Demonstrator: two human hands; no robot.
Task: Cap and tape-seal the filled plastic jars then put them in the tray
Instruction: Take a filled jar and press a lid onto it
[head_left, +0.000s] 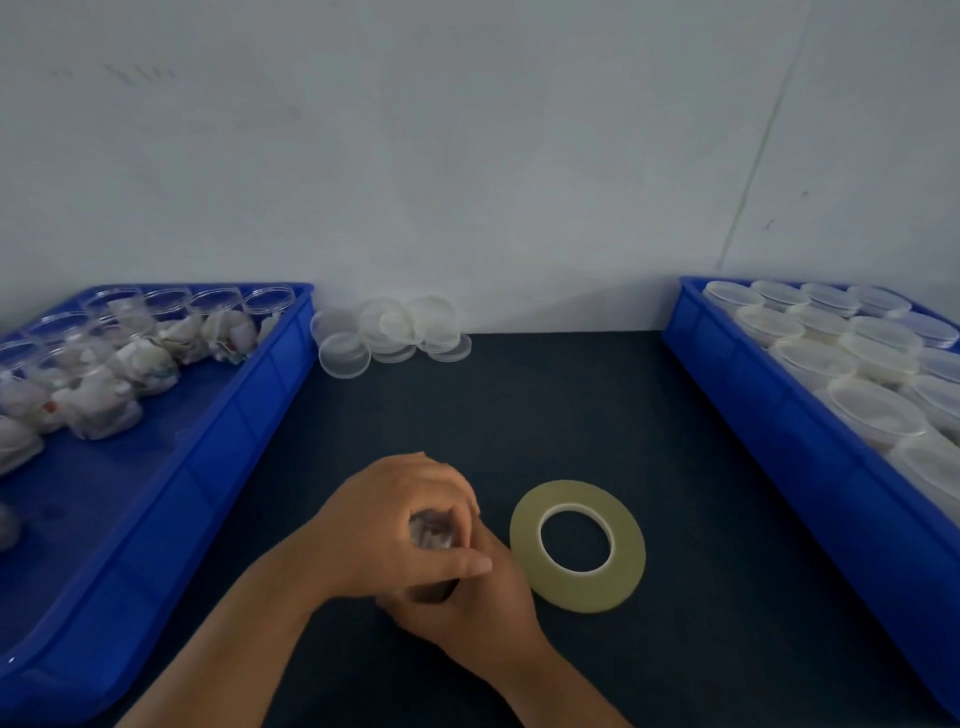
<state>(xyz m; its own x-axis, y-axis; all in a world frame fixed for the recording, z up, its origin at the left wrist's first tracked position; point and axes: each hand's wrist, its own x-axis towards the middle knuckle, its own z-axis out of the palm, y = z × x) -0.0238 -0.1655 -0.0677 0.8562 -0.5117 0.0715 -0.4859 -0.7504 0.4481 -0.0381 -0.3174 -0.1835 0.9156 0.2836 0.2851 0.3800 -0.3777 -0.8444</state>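
– left grip (395, 525) first: what is it doing?
– it's clamped on the jar (434, 538). the fingers curl over the top from the far side and the thumb stretches across the near side, so only a patch of clear plastic shows between them.
– and the right grip (483, 613)?
– tucked under the left one, wrapped round the lower part of the same jar. most of its fingers are hidden behind the jar and the other hand.
– where does the jar sit?
– at the near middle of the dark desk (519, 415), between both hands. i cannot tell whether it rests on the desk or is lifted off it, and the contents are too blurred to make out.
– the tape?
– the tape roll (576, 592) lies flat on the desk just to the right of the hands, very near the right grip but apart from it.
– lids?
– a heap of loose clear lids (389, 332) at the back of the desk, against the wall (467, 156), between the two trays.
– and the trays?
– the left tray (223, 467) is blue and holds filled jars (104, 400) with white crumpled stuff inside, crowded toward its far end. the right tray (753, 415) is blue too, packed with clear round containers (810, 358). whether those are capped i cannot tell.
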